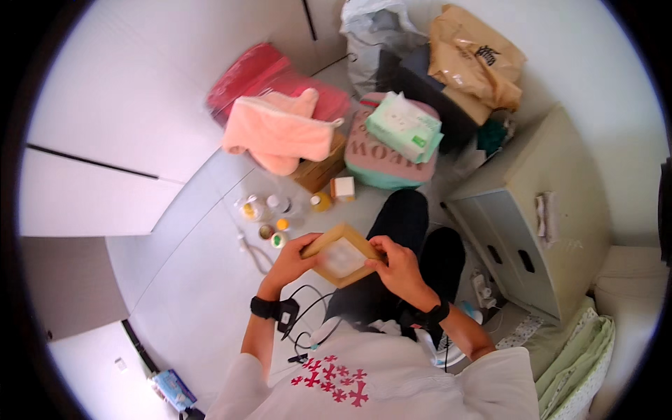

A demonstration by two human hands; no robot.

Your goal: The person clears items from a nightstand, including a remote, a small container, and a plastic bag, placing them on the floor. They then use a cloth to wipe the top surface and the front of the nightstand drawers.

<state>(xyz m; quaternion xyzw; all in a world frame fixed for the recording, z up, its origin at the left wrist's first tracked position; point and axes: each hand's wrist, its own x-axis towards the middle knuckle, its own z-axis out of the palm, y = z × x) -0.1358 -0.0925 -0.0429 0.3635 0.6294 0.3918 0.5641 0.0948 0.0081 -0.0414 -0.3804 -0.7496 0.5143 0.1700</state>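
A small square frame with a light wooden border (344, 232) and a pale, blurred middle is held over my lap. My left hand (295, 262) grips its left corner, thumb on the near face. At its right corner, my right hand (396, 262) closes thumb and fingers on the border. Beyond the frame, on the pale floor, stand a small yellow bottle (321, 202), a white and orange box (343, 188), a clear container (253, 208) and a clear bottle (280, 203). Nearer lie an orange cap (283, 224), a green and white lid (279, 240) and a small round jar (266, 232).
A pink cloth (283, 128) lies over a cardboard box (321, 168). A wipes pack (403, 127) rests on a pink and green stool (386, 163). To the right is a pale cabinet (525, 226); a cord (257, 254) lies left of my hands. Black cables hang near my left wrist.
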